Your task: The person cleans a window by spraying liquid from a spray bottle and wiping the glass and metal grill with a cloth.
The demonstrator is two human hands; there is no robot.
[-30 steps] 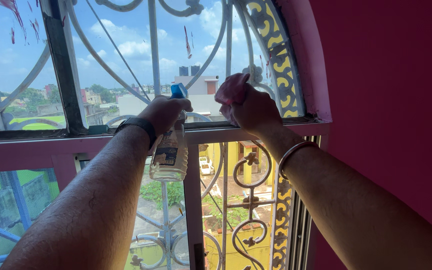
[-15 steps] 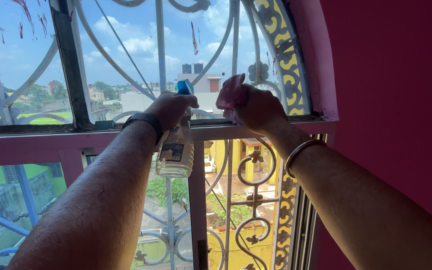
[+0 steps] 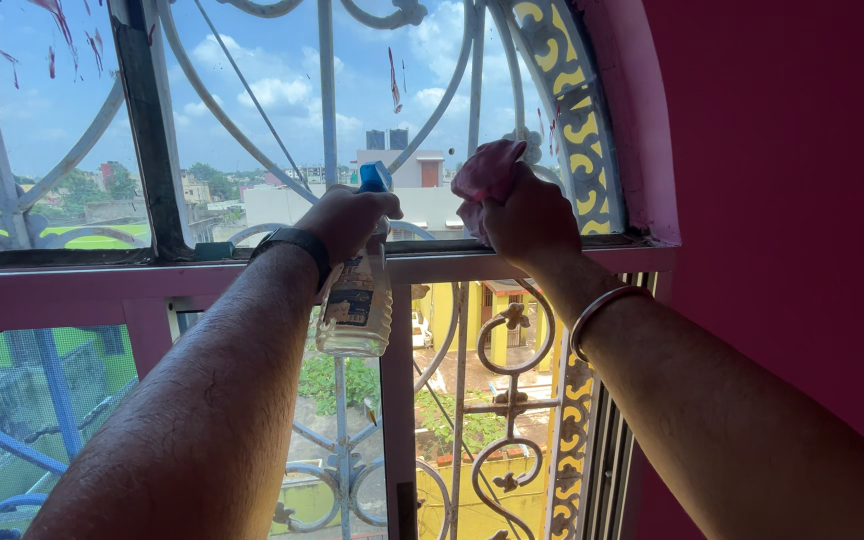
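Note:
My left hand [image 3: 350,219] grips a clear spray bottle [image 3: 356,305] with a blue nozzle, held up against the arched window pane [image 3: 252,90]. A dark watch sits on that wrist. My right hand [image 3: 530,218] presses a crumpled pink cloth [image 3: 487,172] onto the glass near the pane's lower right corner. A silver bangle circles the right wrist. Red streaks mark the glass in several places.
A pink window frame [image 3: 72,290] runs across below the arch. White curled metal grillwork [image 3: 497,390] stands behind the glass. A dark pink wall [image 3: 792,200] fills the right side. Buildings and trees lie far outside.
My right hand and the cloth have shifted slightly up and to the right on the glass. The left hand and bottle keep their hold; the view has drifted a little.

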